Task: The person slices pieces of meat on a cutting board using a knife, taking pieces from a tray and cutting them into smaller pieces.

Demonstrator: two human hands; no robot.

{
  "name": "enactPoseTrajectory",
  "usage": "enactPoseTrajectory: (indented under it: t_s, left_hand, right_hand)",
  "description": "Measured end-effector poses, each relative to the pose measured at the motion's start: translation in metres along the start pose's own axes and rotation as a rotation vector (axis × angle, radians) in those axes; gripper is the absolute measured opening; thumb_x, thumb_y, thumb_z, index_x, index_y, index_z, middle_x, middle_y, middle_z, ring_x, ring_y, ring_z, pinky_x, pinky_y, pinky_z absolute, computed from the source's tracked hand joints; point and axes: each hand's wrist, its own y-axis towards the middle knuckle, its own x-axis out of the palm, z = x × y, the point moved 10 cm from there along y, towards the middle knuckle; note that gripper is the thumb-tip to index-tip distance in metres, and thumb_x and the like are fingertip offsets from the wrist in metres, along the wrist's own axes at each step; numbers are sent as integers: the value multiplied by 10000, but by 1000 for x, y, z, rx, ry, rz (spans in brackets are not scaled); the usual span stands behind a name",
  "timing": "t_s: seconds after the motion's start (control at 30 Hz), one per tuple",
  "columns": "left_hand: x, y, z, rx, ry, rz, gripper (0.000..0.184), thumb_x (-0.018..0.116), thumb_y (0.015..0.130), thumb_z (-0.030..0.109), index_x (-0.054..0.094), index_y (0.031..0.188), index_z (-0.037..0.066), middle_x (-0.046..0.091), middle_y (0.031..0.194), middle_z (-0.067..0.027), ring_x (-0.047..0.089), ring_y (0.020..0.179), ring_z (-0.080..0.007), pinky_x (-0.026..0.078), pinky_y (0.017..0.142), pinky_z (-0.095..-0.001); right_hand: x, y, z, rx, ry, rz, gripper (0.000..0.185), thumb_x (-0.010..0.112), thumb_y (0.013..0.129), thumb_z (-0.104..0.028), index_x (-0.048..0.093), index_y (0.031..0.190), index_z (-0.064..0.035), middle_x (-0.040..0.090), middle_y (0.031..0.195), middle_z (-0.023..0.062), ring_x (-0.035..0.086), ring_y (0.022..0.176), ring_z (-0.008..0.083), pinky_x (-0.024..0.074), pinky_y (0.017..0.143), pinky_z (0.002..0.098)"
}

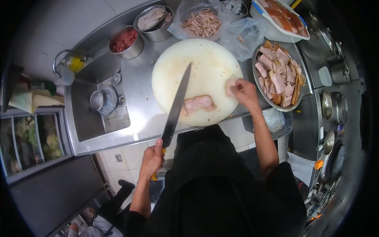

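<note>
My left hand (152,162) is wrapped round the yellow handle of a long knife (176,106). The blade points away from me, its tip over the round white cutting board (169,59). Beside the blade, a pale piece of meat (199,103) lies flat on the board. At the board's right edge is my right hand (245,93), its fingers curled together. A blurred pale patch shows at its fingertips, and I cannot make out what it is. To the right of that hand, an oval metal tray (256,81) holds many strips of cooked meat (278,77).
Left of the board is a sink (89,124) with a faucet (59,63). Behind stand a bowl of red meat (125,41), a metal pot (158,34), a bag of meat strips (201,23) and a white tub (276,33). Another person (96,221) is at lower left.
</note>
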Motion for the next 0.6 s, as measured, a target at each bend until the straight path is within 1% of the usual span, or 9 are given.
enactPoseTrajectory:
  t_s: [0.07, 0.17, 0.27, 0.33, 0.37, 0.47, 0.5, 0.57, 0.6]
  left_hand:
    - [-6, -8, 6, 32, -12, 86, 768, 411, 1040, 657, 553, 665, 2, 482, 528, -36, 467, 434, -121, 342, 416, -292]
    - [0, -16, 0, 20, 6, 143, 780, 400, 1042, 660, 565, 666, -3, 501, 534, -50, 491, 453, -135, 358, 438, -310]
    - [16, -23, -5, -26, 1, 167, 801, 388, 1043, 661, 581, 660, -15, 528, 545, -69, 506, 465, -157, 385, 464, -333]
    - [24, -21, -13, -36, 49, 192, 807, 391, 1044, 656, 617, 710, -43, 542, 558, -74, 518, 492, -162, 400, 500, -339]
    - [27, -25, -11, -30, 109, 195, 784, 394, 1050, 635, 652, 779, -55, 570, 598, -118, 565, 573, -206, 454, 589, -376]
    - [38, -36, 6, 11, 235, 237, 758, 390, 1056, 618, 661, 825, -51, 583, 650, -157, 592, 661, -239, 486, 683, -412]
    - [44, -40, 14, 13, 262, 239, 722, 378, 1066, 584, 662, 866, -49, 620, 717, -239, 645, 738, -365, 498, 754, -471]
    - [52, -38, 17, 35, 337, 247, 711, 374, 1068, 570, 655, 877, -55, 635, 764, -296, 649, 799, -460, 492, 773, -502]
    - [56, -36, 18, 45, 375, 251, 705, 373, 1070, 562, 652, 882, -58, 643, 788, -324, 651, 829, -507, 489, 783, -518]
  right_hand:
    - [14, 0, -27, -253, -275, 133, 281, 757, 811, -187, 672, 1010, -9, 636, 961, 127, 634, 928, 294, 519, 836, 419]
    - [6, -22, -88, -316, -287, 271, 359, 774, 834, -191, 672, 1135, -25, 638, 1158, 184, 615, 1080, 374, 501, 885, 467]
    - [82, -41, -74, -293, -73, -178, 321, 778, 811, -174, 673, 1071, -19, 596, 1219, 153, 572, 1187, 358, 503, 935, 457]
    - [102, -45, -69, -203, -71, -295, 317, 778, 810, -164, 669, 1064, -10, 634, 1161, 186, 605, 1143, 373, 509, 917, 459]
    - [110, -47, -66, -162, -71, -359, 315, 778, 810, -159, 667, 1061, -5, 653, 1132, 203, 621, 1121, 380, 513, 908, 460]
    - [116, -48, -54, -128, 123, -301, 252, 789, 817, -108, 649, 997, -1, 685, 869, 196, 703, 840, 340, 539, 736, 415]
    - [117, -46, -49, -109, 161, -270, 240, 783, 818, -103, 643, 983, 0, 676, 817, 195, 698, 785, 347, 539, 707, 411]
    - [119, -45, -42, -67, 238, -220, 217, 771, 819, -93, 633, 954, 4, 657, 713, 192, 687, 675, 359, 540, 648, 402]
    - [118, -45, -42, -55, 251, -225, 204, 755, 815, -94, 622, 939, 0, 667, 748, 207, 684, 702, 389, 540, 667, 438]
